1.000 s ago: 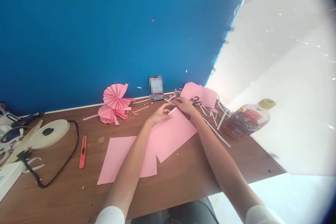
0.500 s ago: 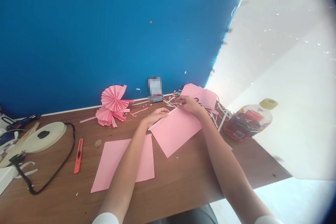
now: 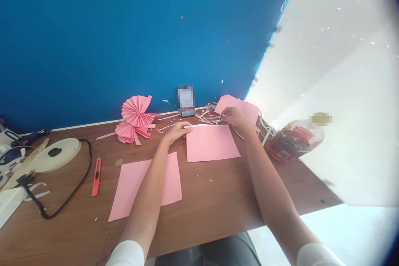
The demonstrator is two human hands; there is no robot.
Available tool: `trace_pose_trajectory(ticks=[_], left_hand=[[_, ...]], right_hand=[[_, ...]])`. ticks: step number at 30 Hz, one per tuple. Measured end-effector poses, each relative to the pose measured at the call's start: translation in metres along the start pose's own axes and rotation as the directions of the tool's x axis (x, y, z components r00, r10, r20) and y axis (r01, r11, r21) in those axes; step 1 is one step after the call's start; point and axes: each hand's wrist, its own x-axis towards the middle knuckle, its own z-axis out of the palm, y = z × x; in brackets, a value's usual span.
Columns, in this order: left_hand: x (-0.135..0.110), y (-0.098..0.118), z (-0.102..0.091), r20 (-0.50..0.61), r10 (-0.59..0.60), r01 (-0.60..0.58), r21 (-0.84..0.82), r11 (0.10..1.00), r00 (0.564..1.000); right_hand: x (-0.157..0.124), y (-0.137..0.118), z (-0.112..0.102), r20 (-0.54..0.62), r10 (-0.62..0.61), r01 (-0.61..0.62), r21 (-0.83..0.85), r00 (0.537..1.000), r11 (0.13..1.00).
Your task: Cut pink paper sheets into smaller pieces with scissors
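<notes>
My left hand (image 3: pixel 179 131) pinches the upper left corner of a pink paper sheet (image 3: pixel 212 143). A narrow white strip (image 3: pixel 204 125) runs along that sheet's far edge. My right hand (image 3: pixel 234 117) is off the sheet, beyond its upper right corner, among pale paper scraps. Its fingers are curled together; what they hold, if anything, is hidden. A second pink sheet (image 3: pixel 134 176) lies nearer me, partly under my left forearm. Behind my left hand stand pleated pink paper fans (image 3: pixel 139 111).
An orange box cutter (image 3: pixel 97 175) lies on the wooden table (image 3: pixel 212 212). At left are a cream disc (image 3: pixel 59 156) and black cable (image 3: pixel 89 162). A phone (image 3: pixel 186 100) leans on the blue wall. Pink paper pieces (image 3: pixel 249 110) and a plastic jug (image 3: pixel 286 143) are at right.
The pink sheet has turned so its far edge runs nearly level. My right hand has let go of its edge and moved right to the scraps. My left hand stays at the corner.
</notes>
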Motion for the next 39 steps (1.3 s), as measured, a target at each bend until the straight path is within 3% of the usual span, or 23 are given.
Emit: trace_pose_trajectory(ticks=[2,4,6,8,13,18,26,34,39], left_hand=[[0.002,0.000,0.004,-0.023,0.034,-0.033,0.010,0.999,0.999],[0.004,-0.002,0.008,-0.064,0.068,-0.068,0.004,0.998,0.996],[0.007,-0.004,0.012,-0.104,0.086,-0.088,-0.015,0.996,0.991],[0.009,-0.008,0.014,-0.142,0.083,-0.090,-0.041,0.995,0.986],[0.011,-0.016,0.015,-0.245,0.082,-0.096,-0.046,0.994,0.966],[0.009,-0.017,0.016,-0.214,0.128,-0.125,0.030,0.992,0.968],[0.014,-0.018,0.018,-0.184,0.102,-0.094,0.053,0.994,0.978],[0.014,-0.022,0.017,-0.215,0.097,-0.090,0.045,0.995,0.972],[0.015,-0.025,0.018,-0.244,0.102,-0.096,0.034,0.995,0.964]], right_hand=[[-0.002,-0.011,0.014,0.017,-0.098,0.098,-0.056,0.995,0.994],[-0.004,-0.022,0.032,0.202,-0.190,0.200,-0.032,0.961,0.979],[-0.007,-0.029,0.049,0.376,-0.256,0.282,-0.015,0.890,0.959],[-0.009,-0.031,0.061,0.405,-0.257,0.311,-0.074,0.878,0.947],[-0.008,-0.022,0.061,0.400,-0.290,0.330,-0.032,0.869,0.944],[-0.009,-0.023,0.056,0.372,-0.214,0.278,-0.126,0.903,0.952],[-0.012,-0.023,0.087,0.292,-0.328,0.397,-0.222,0.898,0.890],[-0.009,-0.017,0.092,0.274,-0.335,0.376,-0.116,0.902,0.919],[-0.010,-0.015,0.101,0.210,-0.318,0.358,-0.192,0.924,0.914]])
